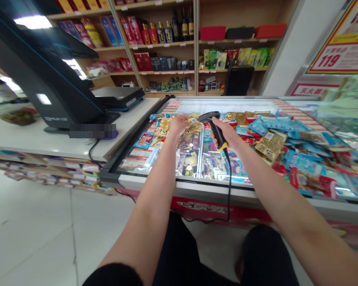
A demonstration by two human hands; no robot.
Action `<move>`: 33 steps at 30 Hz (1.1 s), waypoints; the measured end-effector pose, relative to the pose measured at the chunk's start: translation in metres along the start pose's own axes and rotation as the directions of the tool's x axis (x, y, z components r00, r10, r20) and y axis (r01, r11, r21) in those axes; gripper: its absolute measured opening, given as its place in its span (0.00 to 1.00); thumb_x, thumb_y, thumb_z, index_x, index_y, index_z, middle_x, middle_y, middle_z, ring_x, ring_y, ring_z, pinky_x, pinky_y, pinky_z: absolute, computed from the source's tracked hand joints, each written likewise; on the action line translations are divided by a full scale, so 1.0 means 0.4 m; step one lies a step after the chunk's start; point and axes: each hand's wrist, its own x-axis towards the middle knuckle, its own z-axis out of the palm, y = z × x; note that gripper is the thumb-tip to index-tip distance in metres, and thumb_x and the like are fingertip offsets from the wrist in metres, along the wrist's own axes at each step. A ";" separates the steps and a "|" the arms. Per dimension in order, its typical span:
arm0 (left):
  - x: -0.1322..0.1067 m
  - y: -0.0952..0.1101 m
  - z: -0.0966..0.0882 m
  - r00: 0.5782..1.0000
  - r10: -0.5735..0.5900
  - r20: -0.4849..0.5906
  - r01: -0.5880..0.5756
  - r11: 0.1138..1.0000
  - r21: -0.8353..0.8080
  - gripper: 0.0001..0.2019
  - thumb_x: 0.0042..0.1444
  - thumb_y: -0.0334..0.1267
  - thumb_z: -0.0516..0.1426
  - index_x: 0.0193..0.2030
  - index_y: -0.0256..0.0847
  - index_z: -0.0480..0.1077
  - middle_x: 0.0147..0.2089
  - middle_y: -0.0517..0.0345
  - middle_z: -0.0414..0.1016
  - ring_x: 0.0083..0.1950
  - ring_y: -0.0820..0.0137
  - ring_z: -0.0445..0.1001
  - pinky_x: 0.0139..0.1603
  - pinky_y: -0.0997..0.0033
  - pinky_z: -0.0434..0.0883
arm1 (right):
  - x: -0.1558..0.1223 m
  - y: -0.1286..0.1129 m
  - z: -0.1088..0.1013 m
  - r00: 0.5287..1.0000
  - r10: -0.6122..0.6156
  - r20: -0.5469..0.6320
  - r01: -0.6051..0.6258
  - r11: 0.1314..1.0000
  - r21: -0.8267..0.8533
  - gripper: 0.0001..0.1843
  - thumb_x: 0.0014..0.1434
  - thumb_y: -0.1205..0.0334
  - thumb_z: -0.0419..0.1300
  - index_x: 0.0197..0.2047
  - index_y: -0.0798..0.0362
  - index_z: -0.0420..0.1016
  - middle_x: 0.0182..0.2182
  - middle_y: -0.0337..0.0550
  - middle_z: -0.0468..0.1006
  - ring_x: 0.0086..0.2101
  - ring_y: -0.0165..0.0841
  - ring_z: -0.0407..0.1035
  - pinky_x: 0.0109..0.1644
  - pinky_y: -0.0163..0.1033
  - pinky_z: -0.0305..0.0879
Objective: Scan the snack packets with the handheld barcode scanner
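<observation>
A black and yellow barcode scanner [217, 133] is gripped in my right hand [229, 134], its head pointing left. From its handle a black cable hangs over the front of the freezer chest. My left hand [179, 125] is closed on the edge of a gold snack packet [196, 126], its fingertips partly hidden. A white label patch on this packet faces the scanner head, a short gap away. Below and beside my left hand lie more gold, red and blue packets on the chest's glass lid [198, 159]. To the right spreads a heap of blue packets [304, 161].
At the left, a white counter [131, 133] holds a black checkout terminal [68, 87] and a flat scale [119, 97]. Shelves with bottles [185, 26] and boxes [213, 33] stand behind the chest. A red-and-yellow sign [334, 51] hangs on the right wall.
</observation>
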 end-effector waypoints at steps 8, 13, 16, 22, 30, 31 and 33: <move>0.002 0.004 0.013 0.986 -0.144 -0.088 0.126 0.976 -0.178 0.16 0.32 0.31 0.67 0.33 0.38 0.75 0.28 0.61 0.74 0.32 0.69 0.71 0.38 0.68 0.69 | -0.015 -0.012 -0.014 1.000 0.008 -0.020 -0.007 0.998 0.066 0.23 0.63 0.39 0.56 0.32 0.52 0.67 0.17 0.38 0.70 0.14 0.27 0.62 0.13 0.32 0.59; 0.009 0.002 0.022 0.984 -0.114 -0.137 0.087 0.978 -0.190 0.18 0.34 0.30 0.65 0.37 0.38 0.76 0.29 0.62 0.74 0.31 0.71 0.71 0.37 0.71 0.68 | -0.013 -0.012 -0.019 1.000 0.004 -0.023 -0.003 0.998 0.069 0.23 0.63 0.38 0.57 0.33 0.52 0.67 0.17 0.38 0.70 0.14 0.27 0.62 0.13 0.32 0.59; 0.008 0.010 0.020 0.982 -0.105 -0.158 0.076 0.981 -0.180 0.18 0.34 0.29 0.65 0.38 0.37 0.76 0.27 0.63 0.72 0.30 0.71 0.70 0.35 0.72 0.67 | -0.013 -0.013 -0.021 1.000 -0.004 -0.020 0.006 0.998 0.064 0.23 0.63 0.39 0.57 0.33 0.52 0.67 0.18 0.38 0.70 0.14 0.27 0.62 0.13 0.32 0.60; 0.005 0.013 0.022 0.977 -0.102 -0.185 0.074 0.986 -0.150 0.16 0.34 0.30 0.65 0.36 0.38 0.77 0.24 0.66 0.69 0.28 0.74 0.66 0.33 0.73 0.66 | -0.017 -0.015 -0.017 0.999 -0.030 -0.019 0.031 0.998 0.046 0.23 0.62 0.39 0.58 0.34 0.52 0.68 0.18 0.38 0.71 0.14 0.27 0.62 0.13 0.32 0.60; -0.004 0.025 0.025 0.981 -0.141 -0.135 0.104 0.962 -0.251 0.13 0.34 0.28 0.63 0.32 0.36 0.76 0.26 0.65 0.72 0.29 0.74 0.68 0.35 0.73 0.65 | -0.019 -0.018 -0.014 1.000 -0.022 -0.014 0.022 0.999 0.026 0.23 0.64 0.40 0.56 0.33 0.53 0.69 0.17 0.38 0.70 0.14 0.27 0.63 0.13 0.32 0.60; -0.005 0.027 0.025 0.980 -0.144 -0.134 0.105 0.959 -0.263 0.13 0.34 0.27 0.62 0.32 0.36 0.76 0.26 0.65 0.72 0.29 0.74 0.67 0.35 0.73 0.65 | -0.020 -0.018 -0.014 1.000 -0.023 -0.014 0.024 0.999 0.024 0.23 0.64 0.40 0.56 0.33 0.53 0.69 0.17 0.38 0.70 0.13 0.27 0.63 0.13 0.32 0.60; -0.007 0.029 0.025 0.981 -0.148 -0.128 0.106 0.953 -0.285 0.12 0.34 0.27 0.62 0.31 0.36 0.75 0.26 0.65 0.73 0.29 0.74 0.67 0.34 0.74 0.64 | -0.020 -0.019 -0.014 1.000 -0.023 -0.014 0.023 1.000 0.020 0.24 0.64 0.39 0.56 0.33 0.53 0.69 0.17 0.38 0.70 0.13 0.26 0.63 0.13 0.32 0.60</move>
